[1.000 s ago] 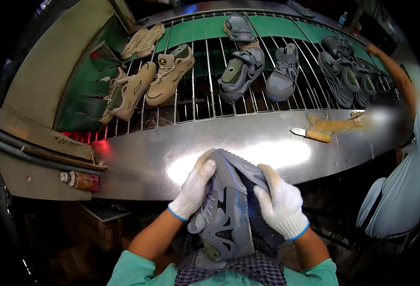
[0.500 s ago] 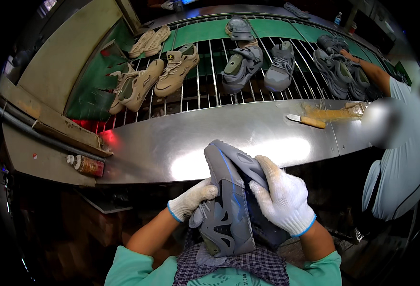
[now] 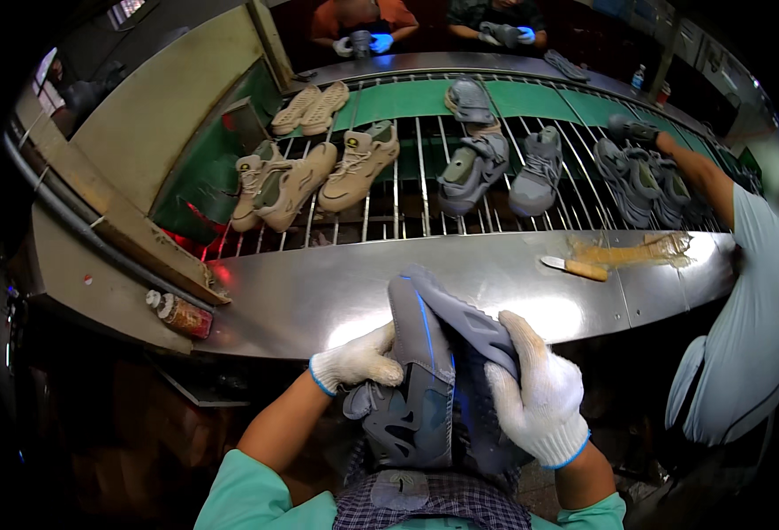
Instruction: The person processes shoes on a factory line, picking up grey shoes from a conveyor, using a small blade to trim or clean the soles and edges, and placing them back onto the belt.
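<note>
Both gloved hands clamp a pair of grey shoes point(image 3: 425, 371) sole to sole, held against the lap at the near edge of the steel surface point(image 3: 319, 300). Left hand point(image 3: 354, 362) — fingers curled tight on the left shoe's side. Right hand point(image 3: 540, 397) — fingers spread and pressing flat on the other sole.

Risks, judged from this pose:
- Uneven squeeze could let the soles slide out of line.
- The pair rests on no support; a loosened grip would drop it to the floor.
- A glue-smeared brush point(image 3: 575, 267) lies near on the surface and could smear a glove or upper.
</note>
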`<state>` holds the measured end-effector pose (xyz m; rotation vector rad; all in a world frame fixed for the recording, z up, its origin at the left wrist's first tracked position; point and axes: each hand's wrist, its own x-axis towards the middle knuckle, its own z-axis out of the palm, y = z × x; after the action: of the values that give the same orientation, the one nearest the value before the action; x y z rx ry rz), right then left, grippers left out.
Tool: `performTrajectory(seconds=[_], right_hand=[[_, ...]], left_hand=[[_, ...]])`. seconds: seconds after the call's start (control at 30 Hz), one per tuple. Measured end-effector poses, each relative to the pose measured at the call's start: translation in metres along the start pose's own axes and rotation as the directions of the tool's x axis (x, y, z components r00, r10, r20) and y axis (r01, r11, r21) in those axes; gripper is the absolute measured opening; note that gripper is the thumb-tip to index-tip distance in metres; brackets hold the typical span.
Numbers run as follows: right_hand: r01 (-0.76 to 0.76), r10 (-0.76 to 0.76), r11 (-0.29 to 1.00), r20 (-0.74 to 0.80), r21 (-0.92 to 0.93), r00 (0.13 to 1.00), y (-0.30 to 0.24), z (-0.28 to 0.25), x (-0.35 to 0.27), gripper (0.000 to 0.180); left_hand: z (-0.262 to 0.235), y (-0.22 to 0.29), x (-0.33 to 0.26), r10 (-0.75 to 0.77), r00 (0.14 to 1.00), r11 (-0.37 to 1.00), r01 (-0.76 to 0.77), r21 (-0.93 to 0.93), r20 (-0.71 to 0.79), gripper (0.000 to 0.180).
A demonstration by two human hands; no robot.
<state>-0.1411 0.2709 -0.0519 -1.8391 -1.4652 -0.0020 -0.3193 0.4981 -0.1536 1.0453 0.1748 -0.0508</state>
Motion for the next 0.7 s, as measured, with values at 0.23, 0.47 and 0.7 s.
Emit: performTrajectory(seconds=[0.23, 0.47, 0.7], right_hand=[[-0.233, 0.215, 0.954, 0.112, 0.187, 0.97, -0.007, 0.012, -0.011, 0.05], [-0.223, 0.185, 0.95, 0.181, 0.218, 0.966, 0.016, -0.002, -0.009, 0.047], [-0.087, 0.077, 0.993, 0.116, 0.082, 0.99, 0.035, -0.003, -0.002, 0.054]], left_hand=[[-0.012, -0.028, -0.026, -0.062, 0.994, 0.987, 0.074, -0.14, 0.088, 0.116], [-0.005, -0.038, -0.034, -0.107, 0.99, 0.992, 0.112, -0.058, 0.089, 0.13], [0.009, -0.023, -0.033, -0.127, 0.991, 0.992, 0.126, 0.018, 0.044, 0.14]])
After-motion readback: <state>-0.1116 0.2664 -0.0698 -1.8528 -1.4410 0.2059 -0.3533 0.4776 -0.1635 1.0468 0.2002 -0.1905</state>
